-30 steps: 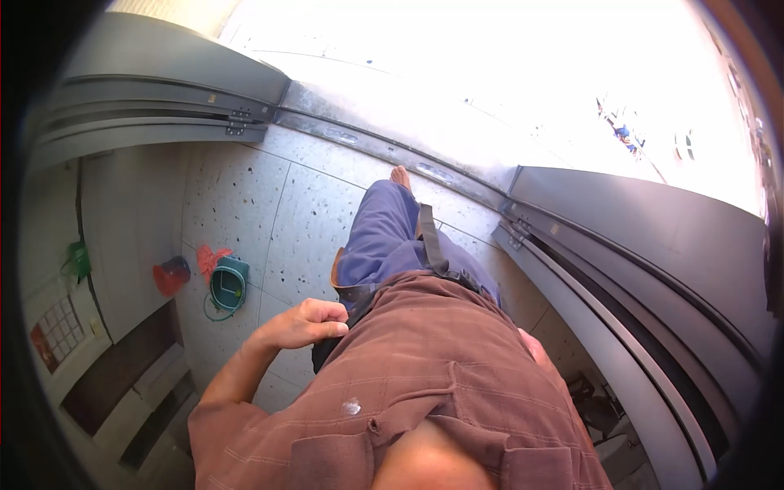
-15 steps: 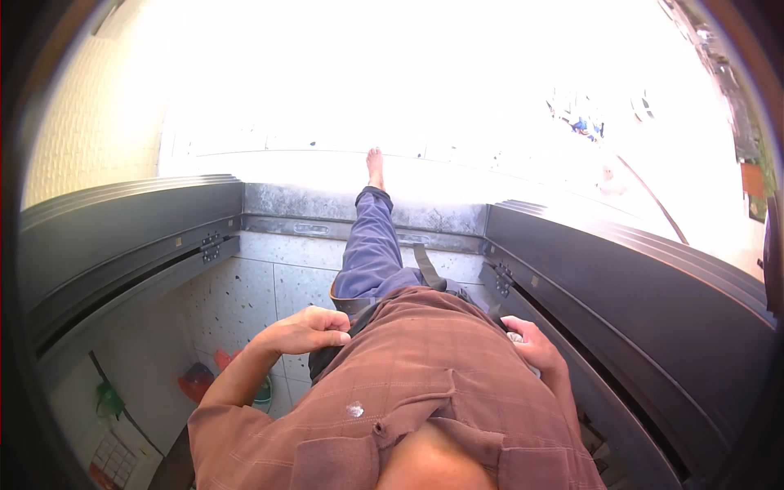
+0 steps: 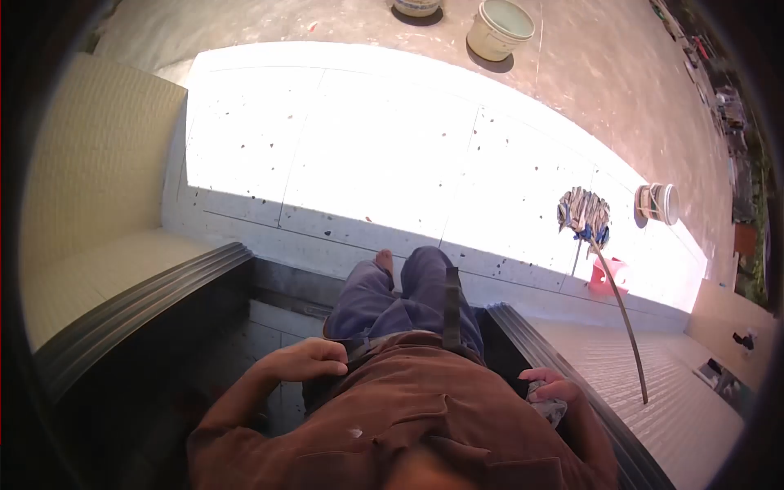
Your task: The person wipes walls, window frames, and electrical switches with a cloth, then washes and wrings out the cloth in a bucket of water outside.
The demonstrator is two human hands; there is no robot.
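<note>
Left hand (image 3: 306, 359) rests curled at your waist, holding nothing; right hand (image 3: 549, 388) clutches a crumpled cloth (image 3: 545, 406) at your hip. You've stepped through the doorway, and now a mop (image 3: 584, 214) appears ahead.

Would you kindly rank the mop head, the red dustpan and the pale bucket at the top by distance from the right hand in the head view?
From the right hand:
1. Red dustpan, just ahead, right.
2. Mop head, slightly beyond it.
3. Pale bucket, far ahead at the top.
</note>
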